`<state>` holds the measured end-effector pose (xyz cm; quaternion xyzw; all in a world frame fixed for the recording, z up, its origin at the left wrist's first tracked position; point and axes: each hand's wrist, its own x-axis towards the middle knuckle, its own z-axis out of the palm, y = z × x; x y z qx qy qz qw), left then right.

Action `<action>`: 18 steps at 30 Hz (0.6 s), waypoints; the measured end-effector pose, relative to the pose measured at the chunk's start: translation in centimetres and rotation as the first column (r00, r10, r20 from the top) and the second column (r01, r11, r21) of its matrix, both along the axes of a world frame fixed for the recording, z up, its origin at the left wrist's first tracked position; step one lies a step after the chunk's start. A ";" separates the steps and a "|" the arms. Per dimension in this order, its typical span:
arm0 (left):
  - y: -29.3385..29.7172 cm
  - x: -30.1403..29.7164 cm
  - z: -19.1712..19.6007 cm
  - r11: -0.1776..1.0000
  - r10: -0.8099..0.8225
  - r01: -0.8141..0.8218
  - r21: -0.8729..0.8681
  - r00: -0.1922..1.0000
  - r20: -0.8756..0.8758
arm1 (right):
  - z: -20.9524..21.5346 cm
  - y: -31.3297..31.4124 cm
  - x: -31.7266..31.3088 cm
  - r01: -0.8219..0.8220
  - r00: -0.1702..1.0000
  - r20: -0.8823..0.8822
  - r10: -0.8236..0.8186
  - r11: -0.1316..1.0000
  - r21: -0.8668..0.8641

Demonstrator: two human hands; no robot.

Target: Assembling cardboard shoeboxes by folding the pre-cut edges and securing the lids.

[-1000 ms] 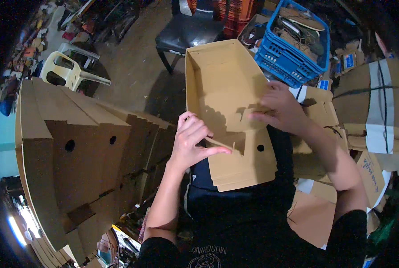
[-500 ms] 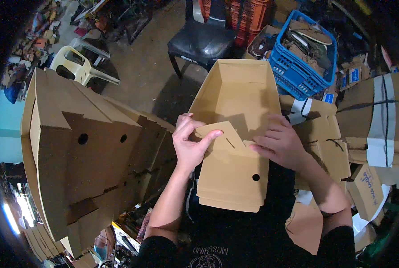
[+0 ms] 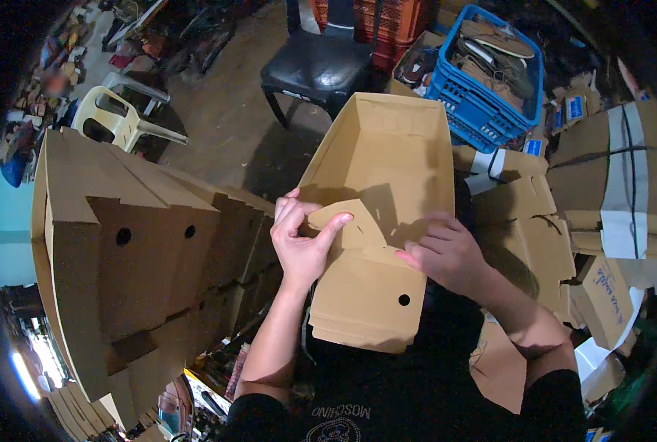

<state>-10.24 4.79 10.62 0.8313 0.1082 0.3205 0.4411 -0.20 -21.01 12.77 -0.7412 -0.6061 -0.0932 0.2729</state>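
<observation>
A partly folded cardboard box [image 3: 402,155] is in front of me, its far end and long side walls standing up. The near end panel [image 3: 365,298], with a round hole, lies folded out toward my body. My left hand [image 3: 299,236] grips the left wall, its thumb pressed on a slanted corner flap [image 3: 358,221] that leans inward. My right hand [image 3: 446,254] is closed at the right near corner, fingers curled over the wall and thumb against the fold by the end panel. Its fingertips are partly hidden.
Large cardboard pieces with round holes [image 3: 152,258] stand stacked at the left. Flat cardboard bundles [image 3: 601,177] lie at the right. Beyond the box are a black chair [image 3: 317,66], a blue crate of shoes [image 3: 483,110], orange crates [image 3: 394,22] and a cream plastic chair [image 3: 115,121].
The box and both hands have shifted slightly left in view, along with the surroundings. My right hand's fingers have curled in more at the corner; my left hand keeps its hold on the flap.
</observation>
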 end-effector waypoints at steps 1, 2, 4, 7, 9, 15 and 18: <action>0.0 -0.1 0.2 1.000 0.011 -0.010 0.029 1.000 -0.029 | -0.2 0.1 -0.2 0.002 1.000 -0.001 -0.002 1.000 -0.001; 0.1 -0.1 0.4 1.000 0.009 -0.008 0.028 1.000 -0.030 | -0.5 0.1 -0.3 0.015 1.000 -0.013 -0.015 1.000 -0.007; 0.3 -0.1 0.9 0.997 -0.024 0.027 0.067 0.999 -0.042 | -0.7 0.3 -0.5 0.025 0.999 -0.026 -0.026 1.000 -0.014; 0.4 0.1 1.5 0.995 -0.030 0.032 0.098 0.999 -0.017 | -0.7 0.5 -0.7 0.032 0.999 -0.026 -0.033 0.999 -0.026; 0.2 -0.2 1.6 0.997 -0.009 0.011 0.071 0.999 -0.031 | -0.5 0.5 -0.8 0.080 0.997 -0.017 -0.081 0.996 -0.045; 0.3 -0.6 0.6 0.996 0.080 -0.081 -0.037 0.997 -0.021 | -0.8 0.4 -1.1 0.049 0.999 0.006 -0.049 0.998 -0.041; 0.0 -0.8 1.0 0.998 0.055 -0.055 -0.002 0.998 -0.037 | -1.1 0.3 -1.4 0.045 0.999 -0.012 -0.046 0.998 -0.038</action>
